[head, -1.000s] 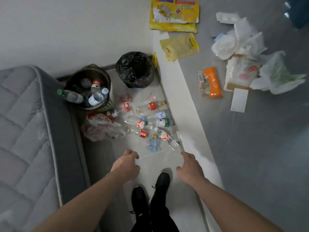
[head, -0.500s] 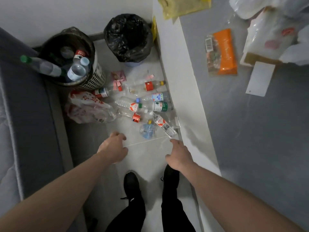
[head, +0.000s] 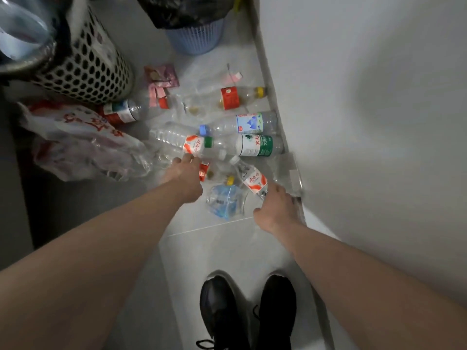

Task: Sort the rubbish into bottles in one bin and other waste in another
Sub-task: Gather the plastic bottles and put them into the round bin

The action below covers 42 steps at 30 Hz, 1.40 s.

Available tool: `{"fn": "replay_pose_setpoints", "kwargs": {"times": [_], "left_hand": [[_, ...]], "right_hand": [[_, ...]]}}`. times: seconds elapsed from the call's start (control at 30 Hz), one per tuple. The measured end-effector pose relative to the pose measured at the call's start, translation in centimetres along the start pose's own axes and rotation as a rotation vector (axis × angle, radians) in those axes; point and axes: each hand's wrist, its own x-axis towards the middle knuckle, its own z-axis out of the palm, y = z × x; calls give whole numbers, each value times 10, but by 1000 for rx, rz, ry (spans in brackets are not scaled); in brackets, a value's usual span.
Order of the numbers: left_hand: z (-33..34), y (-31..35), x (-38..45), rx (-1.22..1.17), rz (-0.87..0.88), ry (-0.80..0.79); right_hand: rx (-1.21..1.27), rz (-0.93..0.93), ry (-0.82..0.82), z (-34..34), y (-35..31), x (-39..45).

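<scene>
Several clear plastic bottles lie on the white floor tiles between a perforated bin (head: 83, 72) holding bottles at the top left and a blue basket (head: 195, 37) lined with a black bag at the top. My left hand (head: 185, 176) reaches down over a bottle with a red label (head: 204, 171), fingers touching the pile below an orange-and-white labelled bottle (head: 177, 141). My right hand (head: 276, 208) rests at the base of another orange-and-white labelled bottle (head: 249, 176), fingers curled beside it. A crushed blue-tinted bottle (head: 226, 202) lies between the hands. Whether either hand grips anything is unclear.
A crumpled plastic bag with red print (head: 83, 140) lies left of the bottles. Pink wrappers (head: 161, 78) sit near the perforated bin. A white raised ledge (head: 353, 122) runs along the right. My black shoes (head: 247, 311) stand at the bottom.
I have bent lower and closer to the pile. Both hands moved forward from bare floor onto the nearest bottles.
</scene>
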Motion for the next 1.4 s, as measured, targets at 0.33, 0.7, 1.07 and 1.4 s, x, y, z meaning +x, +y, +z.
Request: {"fn": "replay_pose_setpoints", "kwargs": {"times": [0.33,0.7,1.07,1.4], "left_hand": [[69,7,16,111,-46,-43],[-14,-4,-158,-213,-247,28],[-159,10,-310,-524,-312,134],[-264,6,-420,-754,-330,332]], "right_hand": [[-19,60,22,47,21,29],[202,163,-131,-60,31,-102],[1067,198,-242,-213,-21,-285],[1086,-92,-308,-344,-80,-364]]}}
